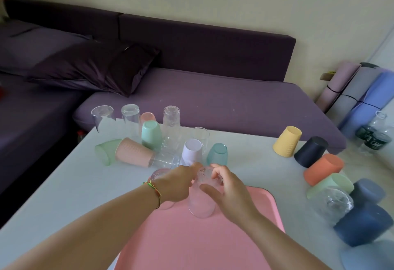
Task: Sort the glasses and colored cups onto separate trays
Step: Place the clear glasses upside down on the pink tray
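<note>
Head view: the right hand (232,186) grips an upturned clear glass (201,202), thumb on its side, apparently settling it on the pink tray (181,240) at lower centre. The left hand (177,184) meets the glass top, but whether it grips cannot be told. Beyond, on the table (64,184), unsorted glasses surround a lilac cup (191,150). A yellow cup (286,140) stands at right.

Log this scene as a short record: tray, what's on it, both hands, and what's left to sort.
tray: pink plastic tray on pale table
on tray: upturned clear drinking glass
right grip: holds that glass's top
left grip: at the same glass; hold unclear
unsorted: coloured plastic cups and clear glasses beyond the tray
</note>
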